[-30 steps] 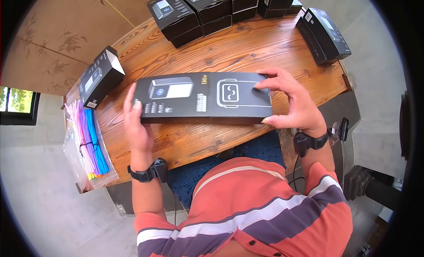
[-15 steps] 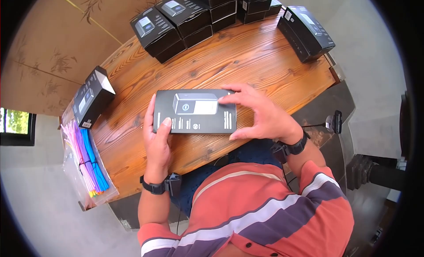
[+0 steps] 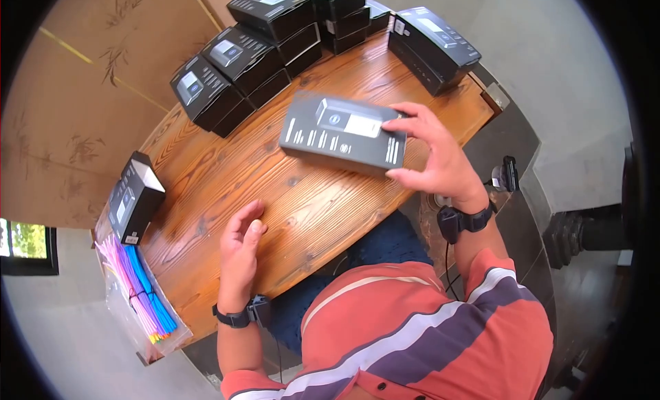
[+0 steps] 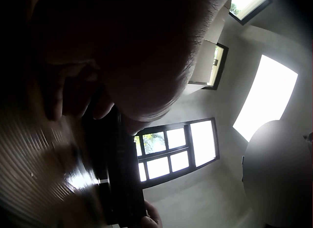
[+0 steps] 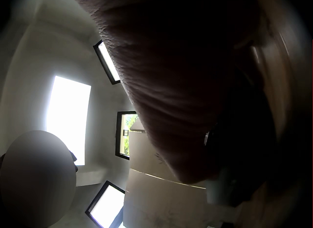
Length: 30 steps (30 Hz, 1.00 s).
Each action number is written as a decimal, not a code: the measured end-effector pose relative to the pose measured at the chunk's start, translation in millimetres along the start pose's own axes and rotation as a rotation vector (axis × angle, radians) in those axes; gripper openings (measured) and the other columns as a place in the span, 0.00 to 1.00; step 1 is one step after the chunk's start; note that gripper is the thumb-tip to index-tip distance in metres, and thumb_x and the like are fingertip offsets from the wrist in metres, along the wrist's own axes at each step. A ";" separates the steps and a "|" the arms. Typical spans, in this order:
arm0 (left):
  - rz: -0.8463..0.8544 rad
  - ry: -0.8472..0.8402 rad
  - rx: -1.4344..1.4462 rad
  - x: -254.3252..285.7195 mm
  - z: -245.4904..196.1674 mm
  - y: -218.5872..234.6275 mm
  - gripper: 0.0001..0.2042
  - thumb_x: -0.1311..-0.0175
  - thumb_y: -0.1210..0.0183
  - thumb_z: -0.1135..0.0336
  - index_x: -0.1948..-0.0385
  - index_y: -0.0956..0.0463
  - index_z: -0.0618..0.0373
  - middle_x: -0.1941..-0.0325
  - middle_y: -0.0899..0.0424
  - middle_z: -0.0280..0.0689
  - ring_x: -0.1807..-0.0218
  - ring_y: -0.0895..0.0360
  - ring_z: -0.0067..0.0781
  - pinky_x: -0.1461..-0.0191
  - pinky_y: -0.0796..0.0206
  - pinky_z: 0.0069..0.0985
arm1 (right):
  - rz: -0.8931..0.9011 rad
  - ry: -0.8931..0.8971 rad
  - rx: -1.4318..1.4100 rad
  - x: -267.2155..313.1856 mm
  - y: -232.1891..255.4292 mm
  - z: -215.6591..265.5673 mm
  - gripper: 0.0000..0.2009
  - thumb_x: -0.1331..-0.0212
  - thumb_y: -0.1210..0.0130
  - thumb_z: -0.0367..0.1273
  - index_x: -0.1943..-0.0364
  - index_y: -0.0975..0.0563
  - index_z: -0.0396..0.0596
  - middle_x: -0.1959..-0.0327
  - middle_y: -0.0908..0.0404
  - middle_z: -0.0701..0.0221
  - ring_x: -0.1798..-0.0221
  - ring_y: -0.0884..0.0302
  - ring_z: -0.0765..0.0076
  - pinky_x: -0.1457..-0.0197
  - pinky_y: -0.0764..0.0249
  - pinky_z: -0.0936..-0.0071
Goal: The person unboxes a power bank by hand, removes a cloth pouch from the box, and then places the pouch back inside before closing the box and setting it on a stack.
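A black box (image 3: 344, 135) with a picture of a grey device hangs slightly tilted over the wooden table (image 3: 227, 173). My right hand (image 3: 440, 156) grips its right end, fingers along the far edge and thumb at the near edge. Nearer the table's front edge, my left hand (image 3: 240, 252) is apart from the box, its fingers loosely bent and holding nothing. The left wrist view catches the box's dark side (image 4: 127, 174) beyond the left fingers. Deep shadow hides most of the grip in the right wrist view.
Several similar black boxes (image 3: 254, 56) are stacked along the far edge. Another pair (image 3: 433, 46) sits at the far right corner. At left, a black box (image 3: 134, 200) shows a white end, beside a plastic bag of coloured sticks (image 3: 141, 290).
The half with the line-drawn face has gone inside the picture-printed sleeve, leaving a shorter box. My left hand has let go; my right hand has moved the box away from my body.
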<state>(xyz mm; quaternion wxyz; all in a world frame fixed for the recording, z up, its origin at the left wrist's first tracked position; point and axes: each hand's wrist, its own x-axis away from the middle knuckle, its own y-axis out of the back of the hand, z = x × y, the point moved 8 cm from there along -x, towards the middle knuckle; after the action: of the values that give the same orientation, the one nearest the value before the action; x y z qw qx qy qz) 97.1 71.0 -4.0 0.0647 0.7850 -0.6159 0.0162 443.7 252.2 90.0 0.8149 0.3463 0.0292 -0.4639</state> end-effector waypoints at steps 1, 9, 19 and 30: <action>-0.031 0.030 0.026 1.7 0.2 4.0 0.23 0.14 0.39 0.58 0.26 0.23 0.60 0.27 0.15 0.43 0.25 0.21 0.35 0.27 0.25 0.34 | -0.064 -0.063 -0.025 3.7 11.0 -9.0 0.34 0.52 0.20 0.33 0.35 0.15 0.48 0.27 0.24 0.53 0.27 0.21 0.49 0.23 0.24 0.59; -0.158 0.108 0.010 13.2 7.8 27.1 0.15 0.12 0.41 0.62 0.35 0.19 0.59 0.36 0.10 0.42 0.33 0.14 0.34 0.33 0.22 0.31 | -0.398 -0.257 0.197 31.1 63.0 -55.6 0.32 0.49 0.19 0.39 0.36 0.15 0.49 0.27 0.24 0.55 0.29 0.19 0.50 0.28 0.21 0.61; -0.223 0.069 -0.033 21.1 14.7 32.0 0.13 0.12 0.41 0.64 0.38 0.18 0.61 0.38 0.09 0.42 0.34 0.13 0.35 0.34 0.22 0.31 | -0.412 -0.309 0.154 43.8 79.3 -73.0 0.33 0.48 0.19 0.39 0.35 0.15 0.50 0.25 0.24 0.56 0.26 0.21 0.52 0.27 0.22 0.62; -0.248 0.019 -0.006 26.0 20.1 35.0 0.14 0.15 0.37 0.64 0.39 0.17 0.63 0.40 0.08 0.43 0.37 0.12 0.34 0.32 0.21 0.31 | -0.387 -0.340 0.251 40.7 85.0 -76.8 0.32 0.47 0.20 0.38 0.34 0.16 0.49 0.24 0.24 0.56 0.24 0.22 0.50 0.25 0.22 0.60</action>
<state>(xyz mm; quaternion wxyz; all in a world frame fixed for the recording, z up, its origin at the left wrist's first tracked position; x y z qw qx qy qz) 68.3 35.3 -18.3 0.0746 0.8547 -0.5136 0.0136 553.9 295.7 62.4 0.6551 0.3496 -0.0999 -0.6624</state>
